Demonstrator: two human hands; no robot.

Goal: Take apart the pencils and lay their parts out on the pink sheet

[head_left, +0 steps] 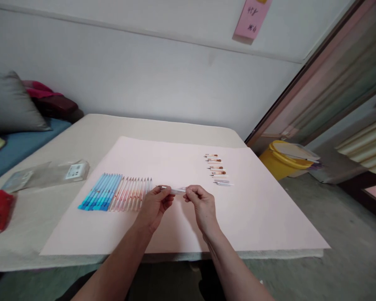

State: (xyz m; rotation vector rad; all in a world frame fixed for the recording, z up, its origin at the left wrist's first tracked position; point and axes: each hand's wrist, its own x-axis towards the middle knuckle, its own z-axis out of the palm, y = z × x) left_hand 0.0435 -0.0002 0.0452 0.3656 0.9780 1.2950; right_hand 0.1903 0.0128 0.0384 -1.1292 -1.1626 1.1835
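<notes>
The left hand (pixel 156 203) and right hand (pixel 203 203) pinch one pen (pixel 177 191). Blue pens (pixel 102 192) lie left of it.

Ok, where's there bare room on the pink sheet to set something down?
On the pink sheet, right of the small pieces, and just beyond the blue pens and pale pens. Crowded: those packed pens, up to the left hand.

Both bare forearms angled inward, the left forearm (pixel 122 259) from seven o'clock, the right forearm (pixel 230 265) from five. The left hand (pixel 156 202) pinched between thumb and forefinger, its other fingers curled. The right hand (pixel 203 205), near its three o'clock but apart from it, pinched likewise, knuckles bent.
</notes>
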